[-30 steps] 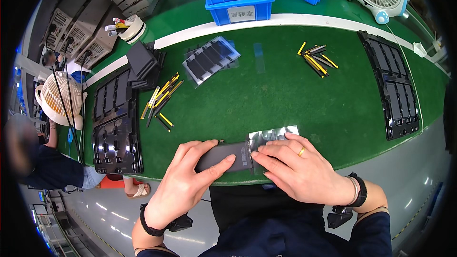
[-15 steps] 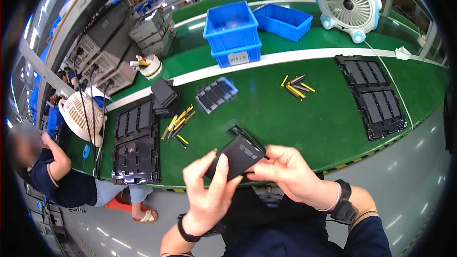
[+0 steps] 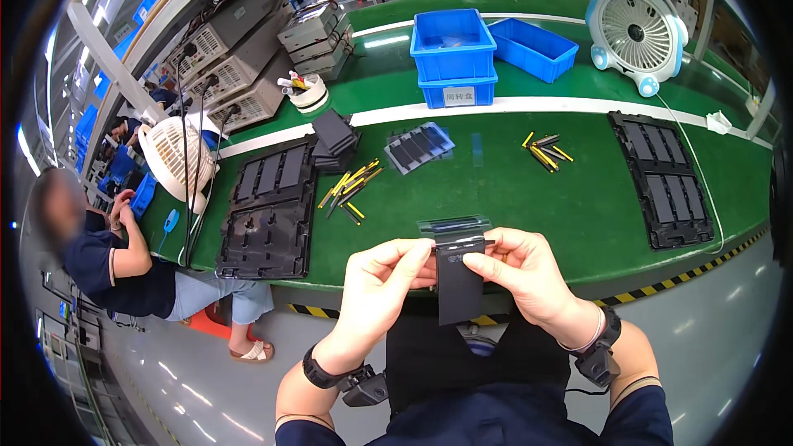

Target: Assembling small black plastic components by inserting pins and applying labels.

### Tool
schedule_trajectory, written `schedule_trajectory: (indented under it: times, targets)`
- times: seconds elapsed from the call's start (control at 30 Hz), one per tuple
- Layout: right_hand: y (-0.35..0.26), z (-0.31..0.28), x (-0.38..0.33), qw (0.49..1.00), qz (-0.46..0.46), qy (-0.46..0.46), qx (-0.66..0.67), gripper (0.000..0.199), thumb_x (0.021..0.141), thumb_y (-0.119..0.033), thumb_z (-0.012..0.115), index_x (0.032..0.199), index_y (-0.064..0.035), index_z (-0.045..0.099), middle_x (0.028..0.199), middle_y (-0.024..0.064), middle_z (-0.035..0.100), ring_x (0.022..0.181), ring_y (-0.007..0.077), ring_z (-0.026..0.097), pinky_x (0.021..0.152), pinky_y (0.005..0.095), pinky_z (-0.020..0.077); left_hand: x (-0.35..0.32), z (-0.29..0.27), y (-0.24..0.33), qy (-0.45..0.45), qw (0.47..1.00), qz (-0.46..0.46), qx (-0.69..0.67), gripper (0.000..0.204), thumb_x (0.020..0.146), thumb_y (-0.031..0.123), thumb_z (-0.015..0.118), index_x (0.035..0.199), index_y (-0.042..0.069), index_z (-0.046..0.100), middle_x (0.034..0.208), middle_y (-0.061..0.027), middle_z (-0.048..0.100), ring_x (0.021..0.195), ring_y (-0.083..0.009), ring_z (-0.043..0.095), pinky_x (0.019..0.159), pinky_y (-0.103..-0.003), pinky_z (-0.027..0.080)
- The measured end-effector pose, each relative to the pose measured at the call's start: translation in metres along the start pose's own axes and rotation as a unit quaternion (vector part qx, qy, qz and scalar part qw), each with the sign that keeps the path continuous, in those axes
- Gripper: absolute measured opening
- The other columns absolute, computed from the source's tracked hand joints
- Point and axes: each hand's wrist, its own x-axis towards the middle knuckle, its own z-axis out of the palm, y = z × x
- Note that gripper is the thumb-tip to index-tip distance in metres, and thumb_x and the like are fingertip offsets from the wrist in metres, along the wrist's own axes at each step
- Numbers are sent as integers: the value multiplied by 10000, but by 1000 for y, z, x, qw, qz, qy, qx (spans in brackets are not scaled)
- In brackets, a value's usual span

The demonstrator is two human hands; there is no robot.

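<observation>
Over the bench's (image 3: pixel 496 194) near edge, a black pack (image 3: pixel 460 293) pinched from both sides

With the clock centred on that pack, the left hand (image 3: pixel 376 285) sits at nine, thumb and fingertips pinching its top corner; whether film is caught there too is hard to tell. At three, the right hand (image 3: pixel 537 281) grips it, thumb flat on the face and fingers around the edge. A clear film (image 3: pixel 454 230) juts out at twelve.

Farther off, loose yellow-and-black strips (image 3: pixel 351 187) lie between ten and eleven, with a smaller bunch (image 3: pixel 547 151) at one. A film sheet (image 3: pixel 419 147) with dark pieces rests near half past eleven. Black trays stand at ten (image 3: pixel 264 239) and two (image 3: pixel 661 182). Beyond these, blue bins (image 3: pixel 453 62) are at twelve, a white fan (image 3: pixel 636 33) at one, and a seated person (image 3: pixel 124 256) at nine.
</observation>
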Motion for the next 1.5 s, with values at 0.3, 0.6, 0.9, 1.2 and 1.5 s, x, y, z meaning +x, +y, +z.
schedule_trajectory:
  times: [0.3,0.6,0.9,1.2,1.5]
  targets:
    - [4,3,-5,999,-39,-1,-19,163,836,-47,653,988,9,630,913,41,647,840,80,579,771,250,495,-13,4,-4,11,997,74,31,171,920,111,557,991,-31,621,860,-92,664,792,-127,644,734,-261,532]
    - [10,3,1,995,-74,25,-60,173,795,2,681,962,18,634,901,79,656,780,97,605,693,219,517,-13,3,-21,-3,997,65,-31,178,806,-55,651,981,-29,629,902,-65,646,840,-110,624,760,-236,522]
    - [10,14,-2,954,-171,138,-204,256,775,16,685,1028,16,649,908,114,673,823,153,652,744,267,533,-11,18,-36,86,986,142,-7,192,787,-67,662,974,-38,631,866,-58,617,809,-113,626,718,-224,529]
    - [23,29,-13,747,-297,102,-586,457,789,-42,623,1223,39,504,1185,184,520,948,313,588,772,350,514,-11,19,-42,122,974,181,63,185,762,-79,679,937,-45,634,855,-57,616,748,-114,636,685,-229,546]
    - [3,1,-7,988,-58,47,-134,270,829,-86,667,1070,9,592,897,47,627,676,34,544,532,174,444,-11,6,-37,40,993,98,-51,202,787,-68,661,982,-28,630,915,-68,626,810,-96,596,726,-214,504]
